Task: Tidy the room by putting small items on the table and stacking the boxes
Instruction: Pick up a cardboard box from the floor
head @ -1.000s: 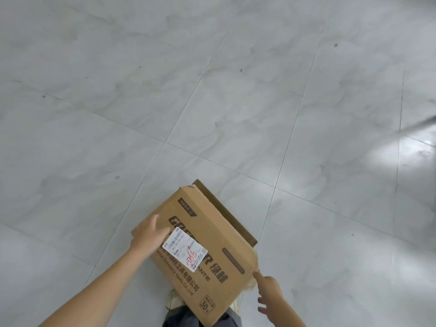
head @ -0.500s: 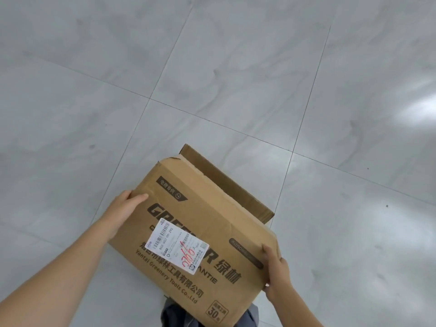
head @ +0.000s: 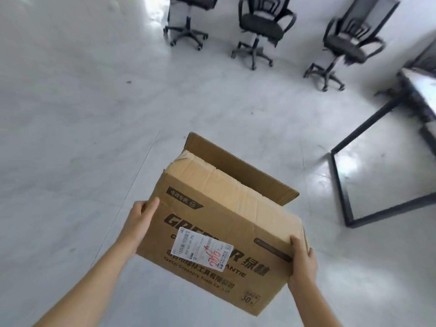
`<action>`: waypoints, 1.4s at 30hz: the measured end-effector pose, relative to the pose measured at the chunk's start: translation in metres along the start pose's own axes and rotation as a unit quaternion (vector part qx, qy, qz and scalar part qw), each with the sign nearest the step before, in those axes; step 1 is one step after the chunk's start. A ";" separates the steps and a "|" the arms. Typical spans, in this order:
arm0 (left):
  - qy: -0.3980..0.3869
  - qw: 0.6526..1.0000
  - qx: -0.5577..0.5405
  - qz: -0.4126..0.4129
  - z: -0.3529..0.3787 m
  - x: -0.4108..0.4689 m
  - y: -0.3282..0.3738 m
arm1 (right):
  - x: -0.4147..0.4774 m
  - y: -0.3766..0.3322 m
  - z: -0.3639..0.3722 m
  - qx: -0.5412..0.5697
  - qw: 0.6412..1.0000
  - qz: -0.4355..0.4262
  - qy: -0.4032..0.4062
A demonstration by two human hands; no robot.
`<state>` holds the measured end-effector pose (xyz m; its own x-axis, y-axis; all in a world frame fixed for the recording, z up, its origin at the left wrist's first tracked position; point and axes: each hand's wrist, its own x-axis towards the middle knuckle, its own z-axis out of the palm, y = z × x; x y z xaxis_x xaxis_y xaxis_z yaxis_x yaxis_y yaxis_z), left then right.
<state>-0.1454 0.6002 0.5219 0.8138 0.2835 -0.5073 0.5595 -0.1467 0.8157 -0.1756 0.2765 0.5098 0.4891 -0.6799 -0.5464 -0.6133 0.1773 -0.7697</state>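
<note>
A brown cardboard box [head: 226, 208] with black print and a white shipping label hangs in the air in front of me, tilted, one flap standing open at its far side. My left hand [head: 140, 220] holds its left end, thumb on the printed face and fingers wrapped round the edge. My right hand [head: 302, 260] grips the right end, thumb on the printed face. The box's underside and inside are hidden.
Three black office chairs [head: 259, 27] stand in a row at the far side of the grey tiled floor [head: 82, 138]. A table with a black metal frame [head: 368, 128] stands at the right, its top reaching the frame's edge.
The box has risen from the floor and is carried in both hands. My view has lifted, so the chairs and the table have come into sight.
</note>
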 end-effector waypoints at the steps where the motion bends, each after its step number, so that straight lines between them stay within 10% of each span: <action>1: -0.007 0.999 -0.016 0.026 0.002 -0.009 0.032 | -0.010 -0.034 -0.014 0.021 0.999 -0.030 0.003; 10: -0.202 0.938 -0.129 0.251 0.034 -0.114 0.237 | -0.164 -0.225 -0.204 0.232 0.925 -0.278 0.117; 20: -0.364 0.826 -0.254 0.348 0.131 -0.319 0.321 | -0.329 -0.202 -0.421 0.349 0.802 -0.385 0.296; 29: -0.562 0.689 -0.278 0.365 0.209 -0.552 0.300 | -0.433 -0.098 -0.612 0.358 0.710 -0.414 0.444; 42: -0.703 0.637 -0.233 0.215 0.335 -0.836 0.146 | -0.543 0.082 -0.827 0.309 0.633 -0.372 0.604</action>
<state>-0.6912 0.0247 0.9716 0.3960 -0.8642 0.3104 0.3970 0.4659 0.7908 -1.0041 0.0716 1.0169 -0.5611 -0.7206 0.4074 0.0501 -0.5208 -0.8522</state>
